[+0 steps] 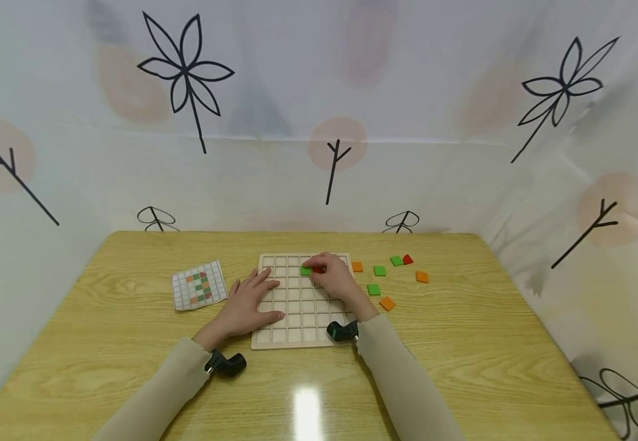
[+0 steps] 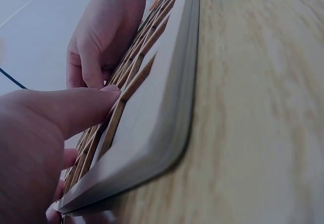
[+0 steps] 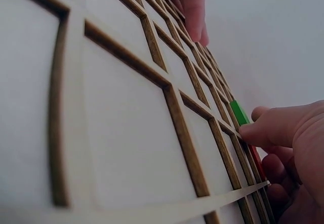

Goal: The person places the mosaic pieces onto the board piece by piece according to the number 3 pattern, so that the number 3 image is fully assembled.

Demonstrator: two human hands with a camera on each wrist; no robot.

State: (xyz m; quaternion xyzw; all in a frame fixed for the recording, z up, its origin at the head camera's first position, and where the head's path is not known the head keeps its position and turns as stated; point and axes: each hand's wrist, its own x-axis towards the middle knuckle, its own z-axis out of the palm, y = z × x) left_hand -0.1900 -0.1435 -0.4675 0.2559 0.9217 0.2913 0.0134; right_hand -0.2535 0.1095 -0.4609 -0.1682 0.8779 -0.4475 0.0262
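Observation:
A wooden grid board (image 1: 278,343) lies on the table. My left hand (image 1: 244,305) rests along its left side with the fingers spread, and in the left wrist view the thumb (image 2: 86,107) touches the grid near the edge. Towards the board's far side, my right hand (image 1: 334,278) pinches a green square tile (image 1: 305,271) between thumb and fingers. The tile (image 3: 239,113) stands at the grid's surface in the right wrist view; whether it sits fully in its cell I cannot tell. A red piece (image 1: 318,269) lies just right of it, partly hidden by the hand.
A pattern card (image 1: 198,286) with coloured squares lies left of the board. To the right are scattered loose pieces: green tiles (image 1: 373,290), orange tiles (image 1: 387,304) and a red rounded piece (image 1: 408,260). A printed cloth (image 1: 275,184) hangs behind the table.

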